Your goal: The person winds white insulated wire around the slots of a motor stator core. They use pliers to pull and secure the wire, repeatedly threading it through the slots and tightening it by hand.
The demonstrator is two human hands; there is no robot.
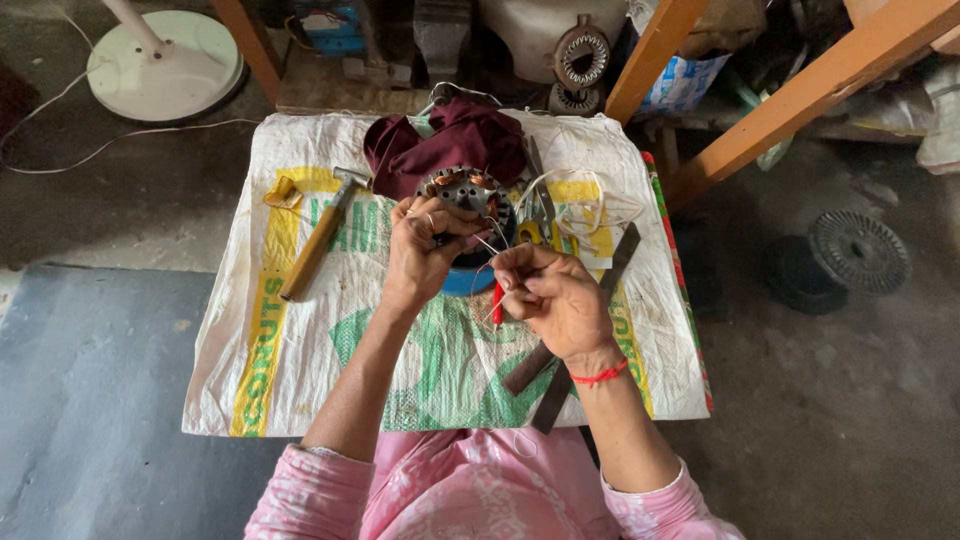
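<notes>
Right hand [553, 295] pinches a red wire [497, 303] and thin pale leads running up to the motor stator [462, 190]. Left hand [420, 250] grips the stator's near edge, steadying it at the woven sack's [330, 330] centre. Beyond: hammer [318, 237] left, maroon cloth [450, 145] behind.

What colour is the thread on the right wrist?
Red thread, clearest in the head view.
</notes>
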